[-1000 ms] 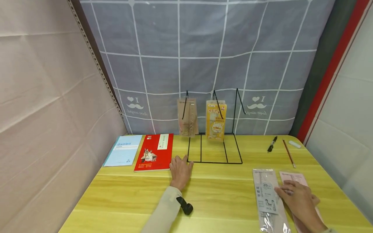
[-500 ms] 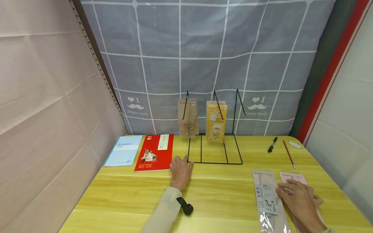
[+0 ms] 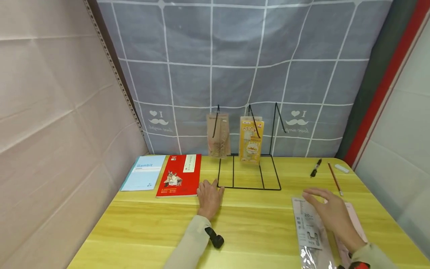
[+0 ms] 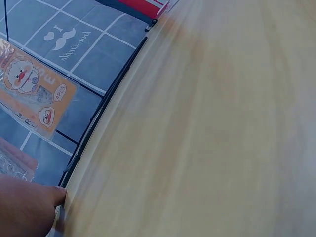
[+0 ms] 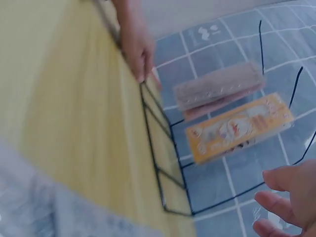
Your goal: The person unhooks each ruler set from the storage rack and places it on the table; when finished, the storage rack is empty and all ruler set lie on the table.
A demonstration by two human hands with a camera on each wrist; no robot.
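The left hand (image 3: 209, 200) touches the near-left corner of the black wire rack (image 3: 248, 188), beside the red booklet (image 3: 178, 175); whether it grips is unclear. The right hand (image 3: 332, 216), loose and unloaded, hangs above the "20"-labelled packet (image 3: 308, 231) on the table (image 3: 151, 239), hiding part of the pink packet (image 3: 357, 220); beyond lie pen (image 3: 315, 168), pencil (image 3: 335, 179) and eraser (image 3: 342, 169).

Passable across the near middle of the bench (image 3: 255, 231), from the left hand (image 3: 209, 200) at the rack's near left corner to the flat grey packet (image 3: 307, 233). Blocked at far centre by the wire rack (image 3: 248, 188), hung at left with a beige packet (image 3: 221, 141), at middle with a yellow packet (image 3: 250, 148). Free around the right hook (image 3: 280, 117) and on rightward to the pen (image 3: 315, 168). Obstructed at near right by the right hand (image 3: 332, 215).
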